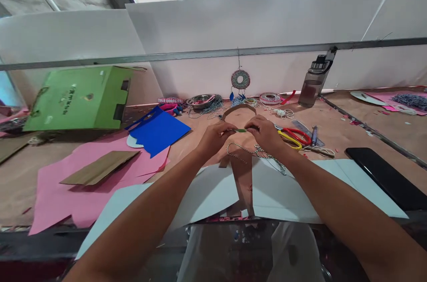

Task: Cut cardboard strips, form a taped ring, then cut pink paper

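My left hand (216, 136) and my right hand (265, 133) meet above the middle of the table, fingers pinched. A short narrow green strip (240, 130) stretches between their fingertips. Just behind them a brown curved band (238, 108) arches from one hand to the other; whether it is held too, I cannot tell. Below the hands, a thin patterned cord (237, 144) loops down and gathers in a loose tangle by my right wrist. Scissors with red and yellow handles (295, 136) lie to the right of my right hand.
White sheets (213, 191) lie under my forearms, with a black phone (383, 175) at right. A dark bottle (313, 81) stands behind. At left are a green box (75, 98), blue sheet (160, 130) and pink sheets (56, 184). A round hanging ornament (240, 72) faces me.
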